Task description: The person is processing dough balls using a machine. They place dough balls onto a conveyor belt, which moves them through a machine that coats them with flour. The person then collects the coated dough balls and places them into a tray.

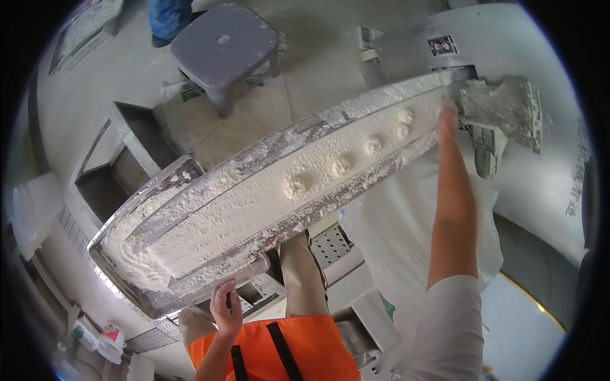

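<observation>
A long conveyor belt dusted with flour runs between two metal side rails. Several small floured dough balls sit spaced along its upper half. At the belt's far right end, my right hand reaches over it, close to the machine's outlet; its fingers are too blurred to read. The belt's lower end hangs over a metal tray with loose flour inside. By the tray's near edge is my left hand, fingers apart and holding nothing; I cannot tell whether it touches the rim.
A grey plastic stool stands on the floor beyond the belt. The metal machine housing rises at the right, with a switch on it. White plastic sheeting hangs below the belt. Another person's blue-clad leg shows at the top.
</observation>
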A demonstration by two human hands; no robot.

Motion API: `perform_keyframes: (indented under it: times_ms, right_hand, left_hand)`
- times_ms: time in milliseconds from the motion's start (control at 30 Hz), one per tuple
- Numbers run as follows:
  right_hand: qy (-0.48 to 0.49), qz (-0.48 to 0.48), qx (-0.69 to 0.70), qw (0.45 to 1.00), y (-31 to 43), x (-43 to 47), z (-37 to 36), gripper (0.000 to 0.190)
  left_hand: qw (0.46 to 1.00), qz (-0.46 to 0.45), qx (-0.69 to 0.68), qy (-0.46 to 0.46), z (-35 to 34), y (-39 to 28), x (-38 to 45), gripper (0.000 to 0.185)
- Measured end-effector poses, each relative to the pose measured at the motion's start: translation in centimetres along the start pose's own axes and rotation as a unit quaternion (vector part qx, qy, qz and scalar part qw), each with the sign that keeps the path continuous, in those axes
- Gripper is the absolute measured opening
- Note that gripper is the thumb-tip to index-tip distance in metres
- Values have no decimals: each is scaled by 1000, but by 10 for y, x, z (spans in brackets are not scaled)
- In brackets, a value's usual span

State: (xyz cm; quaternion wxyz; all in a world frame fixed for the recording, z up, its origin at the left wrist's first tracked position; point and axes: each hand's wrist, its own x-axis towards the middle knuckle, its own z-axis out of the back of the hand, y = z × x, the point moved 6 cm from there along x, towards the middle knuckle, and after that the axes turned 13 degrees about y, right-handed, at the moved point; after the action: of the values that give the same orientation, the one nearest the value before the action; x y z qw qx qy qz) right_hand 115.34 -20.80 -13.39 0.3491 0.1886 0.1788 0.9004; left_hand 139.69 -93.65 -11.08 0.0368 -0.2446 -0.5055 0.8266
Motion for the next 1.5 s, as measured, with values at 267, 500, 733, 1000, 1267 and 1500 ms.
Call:
perform_keyframes:
  times_ms: [267, 500, 733, 1000, 1267, 1500]
  right_hand:
    - [120, 87, 141, 979, 118, -153, -27, 34]
    - [114, 150, 62, 980, 282, -393, -33, 22]
    - [259, 267, 107, 922, 423, -608, -49, 33]
    - [517, 277, 181, 790, 493, -781, -96, 47]
    - [509, 553, 98, 652, 521, -847, -234, 50]
    - [379, 269, 66, 883, 438, -803, -200, 26]
  left_hand:
    - [991, -89, 100, -17, -3, -56, 65, 36]
    - [991, 23, -132, 22, 32, -50, 110, 44]
    - [979, 63, -194, -33, 118, 25, 55, 40]
    - [952, 207, -126, -186, 234, 239, -61, 36]
    - [936, 165, 190, -246, 228, 330, -41, 48]
    - [974, 132, 158, -97, 194, 311, -98, 49]
